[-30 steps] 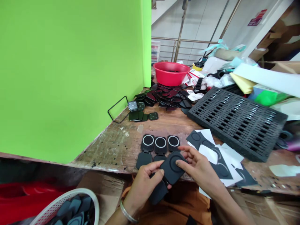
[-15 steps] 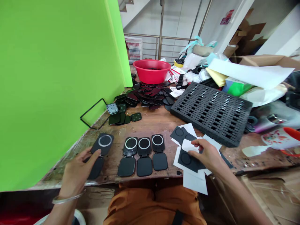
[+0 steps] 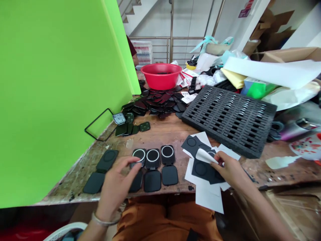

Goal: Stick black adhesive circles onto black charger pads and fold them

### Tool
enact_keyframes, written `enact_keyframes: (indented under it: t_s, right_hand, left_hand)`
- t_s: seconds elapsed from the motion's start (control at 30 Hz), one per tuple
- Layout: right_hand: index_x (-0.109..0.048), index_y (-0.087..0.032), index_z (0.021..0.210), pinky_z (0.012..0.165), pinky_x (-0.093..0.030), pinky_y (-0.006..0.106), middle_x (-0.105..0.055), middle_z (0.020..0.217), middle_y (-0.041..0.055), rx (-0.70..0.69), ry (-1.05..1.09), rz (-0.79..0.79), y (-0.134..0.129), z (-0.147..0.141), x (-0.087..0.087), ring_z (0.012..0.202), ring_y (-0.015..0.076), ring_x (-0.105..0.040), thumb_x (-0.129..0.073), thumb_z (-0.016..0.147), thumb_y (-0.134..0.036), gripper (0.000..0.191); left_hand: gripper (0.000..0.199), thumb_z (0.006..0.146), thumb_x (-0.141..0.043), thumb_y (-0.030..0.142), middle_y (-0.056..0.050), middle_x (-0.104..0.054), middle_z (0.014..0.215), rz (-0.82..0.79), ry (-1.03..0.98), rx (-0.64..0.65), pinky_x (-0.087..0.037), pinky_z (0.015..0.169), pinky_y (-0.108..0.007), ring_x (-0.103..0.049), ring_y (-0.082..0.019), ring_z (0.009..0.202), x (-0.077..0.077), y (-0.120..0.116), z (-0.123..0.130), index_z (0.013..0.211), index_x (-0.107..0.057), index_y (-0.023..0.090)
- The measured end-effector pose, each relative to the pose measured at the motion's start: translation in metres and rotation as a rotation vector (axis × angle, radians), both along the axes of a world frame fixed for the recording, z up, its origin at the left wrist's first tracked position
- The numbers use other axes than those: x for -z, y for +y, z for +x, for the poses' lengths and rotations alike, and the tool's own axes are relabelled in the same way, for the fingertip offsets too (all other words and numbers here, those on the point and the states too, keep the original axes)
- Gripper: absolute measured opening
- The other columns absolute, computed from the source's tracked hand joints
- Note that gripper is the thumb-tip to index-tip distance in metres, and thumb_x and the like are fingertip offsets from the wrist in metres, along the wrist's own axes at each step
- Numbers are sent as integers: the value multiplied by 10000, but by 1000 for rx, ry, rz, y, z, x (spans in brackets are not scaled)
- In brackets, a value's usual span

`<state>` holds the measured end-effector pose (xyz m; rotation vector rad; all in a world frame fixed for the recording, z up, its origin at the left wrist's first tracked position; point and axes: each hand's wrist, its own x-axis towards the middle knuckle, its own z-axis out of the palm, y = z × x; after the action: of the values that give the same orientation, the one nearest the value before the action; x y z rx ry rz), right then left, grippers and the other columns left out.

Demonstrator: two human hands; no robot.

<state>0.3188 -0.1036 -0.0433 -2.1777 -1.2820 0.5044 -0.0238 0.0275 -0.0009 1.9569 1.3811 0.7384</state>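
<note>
My left hand (image 3: 120, 182) is over the leftmost of three black hinged devices with silver rings, its thumb and fingers apart and nothing visible between them. Another hinged device (image 3: 107, 160), with a dark ring, lies unfolded at the left. The middle device (image 3: 152, 159) and the right one (image 3: 167, 154) stand side by side. My right hand (image 3: 227, 167) pinches a curled white sheet (image 3: 205, 156) above dark ring-marked sheets (image 3: 200, 169) and white papers (image 3: 208, 197) at the table's front edge.
A black slotted foam tray (image 3: 229, 120) lies right of centre. Behind are a heap of black pieces (image 3: 160, 102) and a red basin (image 3: 162, 76). A green panel (image 3: 62, 83) borders the left; a black frame (image 3: 99, 124) leans there. Part of a person's arm (image 3: 134, 58) shows behind it.
My left hand has let go of the leftmost device and moved right. That device now shows a dark ring instead of a silver one. The white sheet in my right hand has tilted and curled.
</note>
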Motion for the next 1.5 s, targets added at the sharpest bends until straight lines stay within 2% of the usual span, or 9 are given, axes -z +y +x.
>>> enact_keyframes:
  t_s: [0.1, 0.2, 0.33, 0.43, 0.53, 0.67, 0.87, 1.17, 1.5]
  right_hand:
    - [-469, -221, 881, 520, -374, 259, -545, 606, -45, 13, 488, 72, 1, -14, -23, 544, 146, -514, -658, 744, -436, 318]
    - [-412, -222, 1009, 532, -427, 257, -606, 675, -36, 30, 817, 146, 7, -41, -37, 551, 141, -550, -745, 679, -461, 527]
    - [-393, -193, 1158, 585, -483, 317, -629, 754, 22, -34, 721, 204, 16, -81, -36, 623, 178, -585, -713, 728, -443, 591]
    - [-506, -194, 1180, 829, -457, 471, -587, 1071, 134, -20, 107, 504, 18, -103, -36, 961, 285, -568, -724, 733, -363, 525]
    - [-641, -229, 1062, 957, -346, 527, -551, 1170, 121, -178, -315, 694, 19, -119, -46, 1074, 306, -489, -676, 789, -219, 275]
    - [-644, -222, 1036, 855, -419, 458, -630, 998, 85, -459, -231, 600, 27, -132, -59, 948, 257, -527, -591, 855, -170, 195]
    - [-646, -223, 860, 730, -472, 350, -640, 858, 38, -522, 48, 359, 36, -136, -65, 848, 210, -577, -622, 836, -202, 41]
    - [-639, -195, 967, 727, -446, 355, -613, 902, 70, -642, -199, 531, 23, -158, -57, 836, 202, -552, -547, 874, -80, 174]
    - [-602, -151, 1121, 757, -459, 370, -627, 978, 109, -771, -264, 536, 10, -157, -46, 895, 218, -553, -462, 911, -86, 260]
  left_hand:
    - [245, 784, -657, 347, -60, -682, 1018, -366, -285, 133, -433, 924, -325, -613, -211, 983, -4, -24, 36, 983, -667, 204]
    - [532, 695, -758, 253, -91, -627, 1155, -686, -600, 193, -433, 953, -328, -584, -206, 1072, -5, -44, 62, 1187, -563, 201]
    - [418, 671, -781, 276, -82, -664, 992, -946, -932, 69, -508, 786, -318, -637, -173, 842, -3, -55, 73, 1024, -597, 148]
    - [343, 644, -797, 264, -56, -680, 880, -900, -949, -58, -502, 696, -272, -621, -144, 737, -3, -55, 65, 917, -637, 129]
    - [366, 642, -790, 244, -44, -690, 848, -868, -880, -76, -480, 683, -244, -608, -139, 738, -4, -54, 55, 970, -671, 134]
    - [361, 657, -777, 251, -25, -690, 859, -881, -896, -6, -462, 677, -236, -593, -133, 733, -4, -57, 47, 993, -682, 159]
    - [276, 657, -776, 248, 0, -668, 757, -824, -926, 15, -431, 667, -214, -559, -106, 671, 1, -63, 40, 901, -689, 153]
    - [264, 664, -772, 258, 12, -620, 701, -920, -1041, 4, -349, 562, -188, -486, -78, 578, 11, -72, 34, 788, -566, 150]
    - [322, 762, -685, 434, 64, -434, 604, -849, -868, 49, -256, 528, -192, -331, -69, 561, 11, -67, 32, 753, -521, 158]
